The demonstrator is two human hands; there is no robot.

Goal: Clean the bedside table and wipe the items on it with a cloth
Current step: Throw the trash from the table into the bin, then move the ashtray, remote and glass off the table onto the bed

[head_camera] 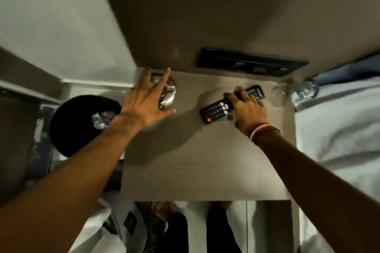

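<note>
- Bedside table of pale wood grain, filling the middle of the frame.
- Left hand spread wide, fingers splayed over a round glass ashtray at the table's upper left corner; touching or just above, hard to tell through blur.
- Right hand curled down over a black remote lying slantwise, right of centre; fingers closed round its middle.
- Clear glass at the upper right edge, beside white bedding.
- Black bin at left, below the table.
</note>
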